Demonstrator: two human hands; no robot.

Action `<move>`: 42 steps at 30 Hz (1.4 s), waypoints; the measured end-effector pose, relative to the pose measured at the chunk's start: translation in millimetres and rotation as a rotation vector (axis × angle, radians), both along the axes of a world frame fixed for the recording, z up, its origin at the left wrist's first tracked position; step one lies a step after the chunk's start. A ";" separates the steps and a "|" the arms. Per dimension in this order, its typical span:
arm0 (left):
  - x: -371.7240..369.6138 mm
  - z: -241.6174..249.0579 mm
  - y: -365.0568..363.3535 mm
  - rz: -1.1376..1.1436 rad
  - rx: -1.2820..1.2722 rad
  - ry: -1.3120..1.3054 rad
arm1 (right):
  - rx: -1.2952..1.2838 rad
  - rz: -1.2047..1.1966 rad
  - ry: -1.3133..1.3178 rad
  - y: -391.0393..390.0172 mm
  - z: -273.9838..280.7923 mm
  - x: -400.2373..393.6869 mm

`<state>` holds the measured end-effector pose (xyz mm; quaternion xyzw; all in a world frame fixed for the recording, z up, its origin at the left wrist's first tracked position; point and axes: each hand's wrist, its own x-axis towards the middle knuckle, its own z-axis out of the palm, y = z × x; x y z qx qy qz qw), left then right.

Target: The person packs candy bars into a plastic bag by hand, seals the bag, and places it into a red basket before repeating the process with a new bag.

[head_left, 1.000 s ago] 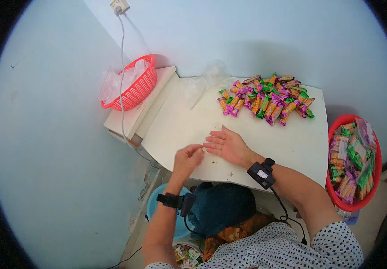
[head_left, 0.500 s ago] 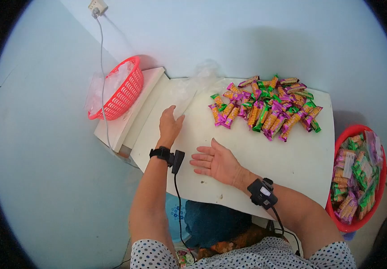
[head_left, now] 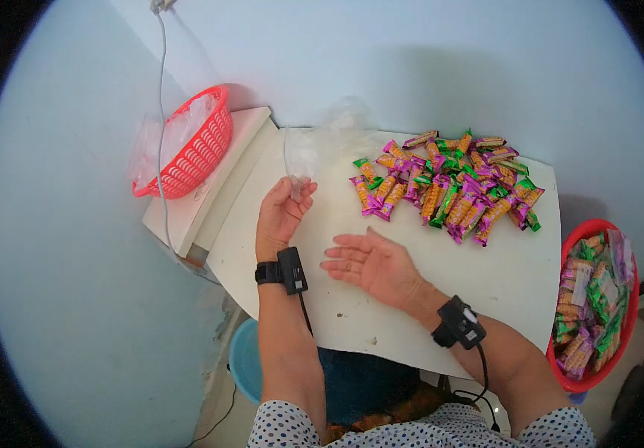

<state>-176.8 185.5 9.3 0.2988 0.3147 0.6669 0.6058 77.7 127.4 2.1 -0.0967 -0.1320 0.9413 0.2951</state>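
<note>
At the left part of the white table (head_left: 426,299), my left hand (head_left: 285,213) pinches the near edge of a clear plastic bag (head_left: 302,155) between thumb and fingers. More clear bags (head_left: 346,128) lie crumpled behind it, near the wall. My right hand (head_left: 374,266) hovers over the middle of the table, palm partly turned up, its fingers stretched out and holding nothing. Beyond it to the right is a loose pile of small snack packets (head_left: 456,187) with purple or green ends and a corn-like print.
On a white stand (head_left: 221,187) at the left, a red basket (head_left: 206,149) holds clear bags. A grey cable (head_left: 161,97) hangs down before it. Low at the right, a red basket (head_left: 594,381) contains filled snack bags (head_left: 598,299). Below the table is a blue basin (head_left: 244,358).
My left hand has turned and closed on the edge of the clear bag, bringing it a little nearer. My right hand has shifted slightly and stays open.
</note>
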 end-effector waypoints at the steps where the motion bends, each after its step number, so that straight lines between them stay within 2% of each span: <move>1: 1.3 -1.3 -2.4 -0.084 0.033 -0.024 | 0.018 -0.038 0.008 4.7 3.8 4.3; 4: 17.1 -5.0 -6.0 -0.280 0.112 -0.065 | 0.103 -0.165 -0.089 15.1 16.0 13.5; 6: 28.0 -1.7 -2.8 -0.382 0.099 -0.071 | 0.119 -0.253 -0.137 24.6 21.6 20.4; 9: 44.2 2.6 -3.5 -0.522 0.036 -0.030 | 0.287 -0.434 -0.199 33.8 16.2 25.4; 10: 47.8 3.6 -4.2 -0.560 0.014 -0.006 | 0.288 -0.418 -0.233 37.0 16.2 27.1; 13: 51.9 2.6 -4.1 -0.599 -0.071 0.196 | 0.391 -0.517 -0.383 31.7 25.0 21.9; 16: 52.6 1.4 -4.5 -0.624 -0.109 0.262 | 0.493 -0.641 -0.496 34.9 7.3 23.6; 19: 55.5 7.4 -6.0 -0.632 -0.111 0.199 | 0.476 -0.692 -0.512 37.2 -0.4 25.2; 22: 67.7 11.8 -12.1 -0.525 -0.063 0.237 | 0.532 -0.644 -0.588 34.7 -1.3 27.4; 25: 69.6 13.1 -12.5 -0.493 -0.045 0.515 | 0.697 -0.588 -0.736 29.4 1.8 25.8; 28: 72.2 11.6 -11.5 -0.347 0.049 0.487 | 0.697 -0.662 -0.690 26.0 4.2 18.9; 31: 69.4 13.6 -9.0 -0.227 -0.023 0.289 | 0.662 -0.701 -0.704 26.5 7.6 20.5; 34: 51.0 1.7 -1.1 -0.225 -0.005 0.129 | 0.602 -0.651 -0.628 31.5 -0.8 30.1; 37: 48.9 3.9 -3.1 -0.173 -0.003 0.102 | 0.591 -0.591 -0.593 36.0 -3.6 36.5; 40: 54.7 10.3 -9.0 -0.236 -0.022 0.135 | 0.378 -0.690 -0.483 30.4 12.5 29.7; 42: 58.8 6.9 -8.8 -0.290 -0.038 0.266 | 0.294 -0.647 -0.420 29.7 19.8 26.7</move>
